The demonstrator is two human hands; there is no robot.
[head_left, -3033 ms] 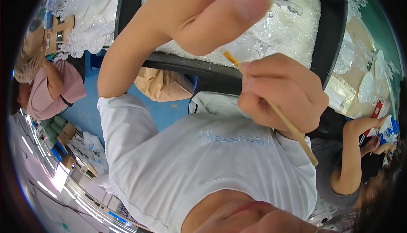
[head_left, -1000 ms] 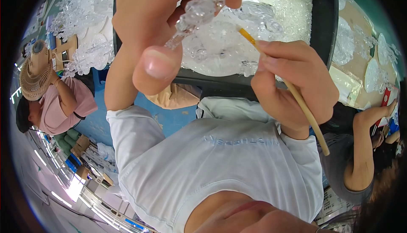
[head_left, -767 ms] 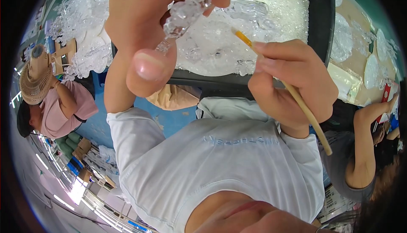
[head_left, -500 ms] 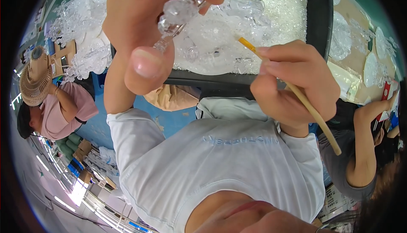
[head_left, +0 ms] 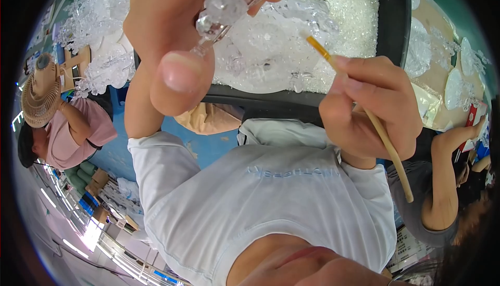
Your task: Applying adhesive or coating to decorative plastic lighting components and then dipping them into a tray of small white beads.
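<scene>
Close to the camera, my left hand (head_left: 169, 41) is closed around a clear faceted plastic piece (head_left: 224, 10), pinched by its narrow stem near the thumb. My right hand (head_left: 375, 104) grips a thin paintbrush (head_left: 383, 135) with a wooden handle and a yellow ferrule; its pale tip points up and left, apart from the clear piece. Beneath both hands is a black tray (head_left: 393, 20) filled with glittering white granules (head_left: 354, 5). A round clear plastic piece (head_left: 260, 39) and other transparent parts lie on the granules, partly hidden by my left hand.
Clear plastic parts (head_left: 99, 15) are heaped on the table left of the tray. More clear discs (head_left: 419, 49) lie at the right. A person in pink (head_left: 78, 135) sits at the left near a fan (head_left: 41, 91), and another person's arm (head_left: 442, 182) shows at the right.
The paintbrush and my right hand have shifted slightly right and down, its tip moving a little right and up. My left hand has tilted the clear piece slightly upward.
</scene>
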